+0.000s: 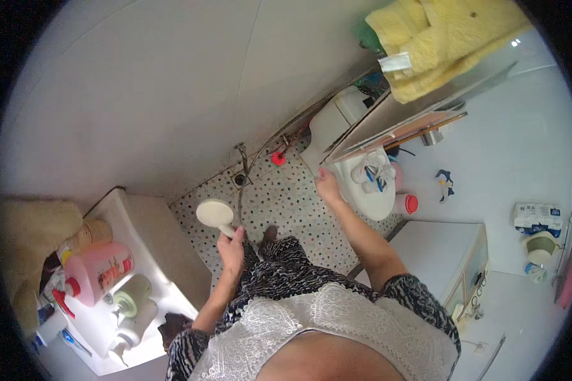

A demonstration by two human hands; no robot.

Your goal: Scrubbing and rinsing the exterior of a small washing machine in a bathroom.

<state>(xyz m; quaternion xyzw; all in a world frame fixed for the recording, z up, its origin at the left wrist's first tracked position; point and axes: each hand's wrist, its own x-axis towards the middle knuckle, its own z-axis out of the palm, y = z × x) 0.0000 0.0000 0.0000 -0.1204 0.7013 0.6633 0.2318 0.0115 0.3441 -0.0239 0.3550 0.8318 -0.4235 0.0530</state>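
My left hand (230, 249) is wrapped round the handle of a white shower head (215, 214), which is held over the speckled floor with its round face up. A grey hose (241, 198) runs from near that hand to the wall fitting. My right hand (328, 187) reaches forward, its fingers closed at the lower corner of a thin flat panel (382, 120); the grip is partly hidden. Beside that hand stands the white toilet (380, 211), with a pair of light shoes (371, 173) lying on its lid.
A yellow towel (451, 38) hangs over the panel. On the left, a white surface (171, 317) holds a pink pump bottle (98, 273) and several other bottles. A red-capped container (408, 203) stands by the toilet. At right is a white cabinet (435, 254). A red item (278, 158) lies near the wall.
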